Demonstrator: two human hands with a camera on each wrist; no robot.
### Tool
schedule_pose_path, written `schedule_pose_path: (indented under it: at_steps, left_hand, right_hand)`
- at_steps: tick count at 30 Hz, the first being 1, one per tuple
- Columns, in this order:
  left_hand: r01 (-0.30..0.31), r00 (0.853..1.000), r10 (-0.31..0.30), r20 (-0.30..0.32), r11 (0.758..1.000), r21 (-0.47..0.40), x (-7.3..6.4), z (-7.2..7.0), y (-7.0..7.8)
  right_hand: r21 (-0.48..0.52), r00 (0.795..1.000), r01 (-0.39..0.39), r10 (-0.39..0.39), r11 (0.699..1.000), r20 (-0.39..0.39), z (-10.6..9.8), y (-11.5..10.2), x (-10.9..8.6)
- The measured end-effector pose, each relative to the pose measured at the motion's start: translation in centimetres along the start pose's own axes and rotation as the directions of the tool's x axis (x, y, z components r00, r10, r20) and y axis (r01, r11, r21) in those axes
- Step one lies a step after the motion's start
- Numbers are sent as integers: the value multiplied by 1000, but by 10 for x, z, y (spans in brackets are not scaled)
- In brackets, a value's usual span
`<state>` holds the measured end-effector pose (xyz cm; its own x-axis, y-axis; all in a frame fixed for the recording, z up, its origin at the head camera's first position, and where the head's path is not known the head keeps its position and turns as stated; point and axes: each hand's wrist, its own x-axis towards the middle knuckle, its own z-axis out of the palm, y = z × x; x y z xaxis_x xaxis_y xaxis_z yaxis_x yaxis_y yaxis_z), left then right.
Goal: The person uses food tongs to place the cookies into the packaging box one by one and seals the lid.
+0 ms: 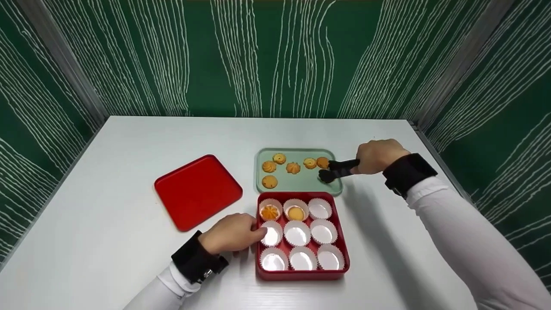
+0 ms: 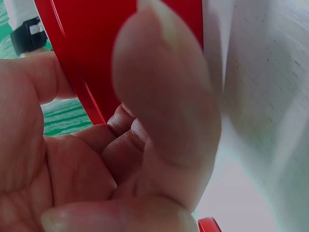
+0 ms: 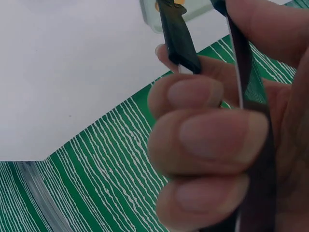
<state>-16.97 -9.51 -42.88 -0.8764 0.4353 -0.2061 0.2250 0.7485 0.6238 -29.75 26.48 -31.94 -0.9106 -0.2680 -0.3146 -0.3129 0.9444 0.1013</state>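
Nearest in my head view, at lower centre, the red box (image 1: 301, 275) of paper cups (image 1: 297, 234) has its left wall pinched by the left hand (image 1: 234, 232). Beyond, right of centre, I see the right hand (image 1: 379, 156) clamped round black tongs (image 1: 345, 164), their tips over the green tray (image 1: 297, 184) of cookies (image 1: 293, 168).

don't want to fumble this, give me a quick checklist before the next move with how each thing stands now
1. Tongs held in the right hand: ok.
2. Tong tips over the green tray: ok.
3. Something gripped between the tips: cannot tell, the dark tips hide it.
4. Red box held at its left wall by the left hand: ok.
5. Far-right paper cup empty: ok.
6. Red tray apart from the box: ok.
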Motion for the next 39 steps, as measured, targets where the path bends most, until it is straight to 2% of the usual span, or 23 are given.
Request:
schedule_pose_path:
  at_steps: [5,12,15,26,32,39]
  left_hand:
    - [3,1000,-3,6,1000,-6,0,0,1]
    - [9,1000,-9,9,1000,-6,0,0,0]
    - [15,1000,-15,10,1000,-11,0,0,0]
    - [5,1000,-5,17,1000,-19,0,-1,2]
    - [1,1000,0,19,1000,-24,0,-1,1]
    - [11,1000,-10,29,999,-30,-1,-2,2]
  right_hand:
    - [-10,1000,-9,8,1000,-16,2,-2,3]
    - [-39,995,-4,0,999,-100,0,-13,3]
    - [-57,994,-4,-2,998,-111,-1,-15,3]
    - [-74,996,3,-10,997,-86,-5,-14,2]
    - [-39,996,-20,17,999,-83,-10,-10,-2]
    - [-45,998,-12,9,999,-65,-5,-9,-2]
